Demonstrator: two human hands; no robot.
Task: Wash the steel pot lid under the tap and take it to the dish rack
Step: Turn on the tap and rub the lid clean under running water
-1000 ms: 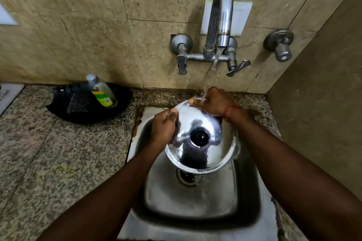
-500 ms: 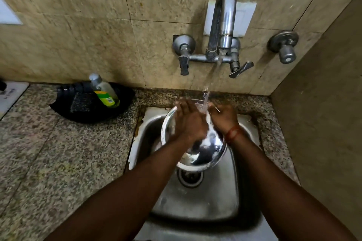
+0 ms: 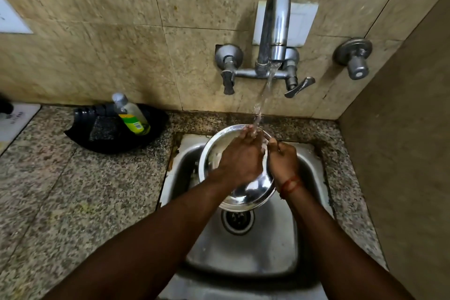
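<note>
Steel pot lid (image 3: 246, 192), round, mirror-bright and shallowly domed, held tilted above a small stainless sink (image 3: 243, 251). Its far rim sits under a thin stream of water (image 3: 264, 95) falling from a curved chrome wall tap (image 3: 275, 24).

The left hand (image 3: 239, 158) lies flat across the lid's face, fingers nearly straight and pressed to the metal, with the fingertips at the far rim where the water lands. The right hand (image 3: 283, 162) grips the lid's right edge with its fingers curled round the rim. A red thread (image 3: 291, 184) circles that wrist.

The sink is a brushed basin with rounded corners and a round slotted drain (image 3: 237, 219) just below the lid. Speckled granite counter (image 3: 73, 190) surrounds it, under beige marbled wall tiles (image 3: 97, 44). To the left, a black tray (image 3: 102, 139) holds a leaning clear bottle (image 3: 131, 114) of yellow-green liquid.

The left hand hides the lid's middle; only its left arc and glossy near part show. A dark block beside the bottle is hard to make out. Both forearms are cut off at the bottom edge.
</note>
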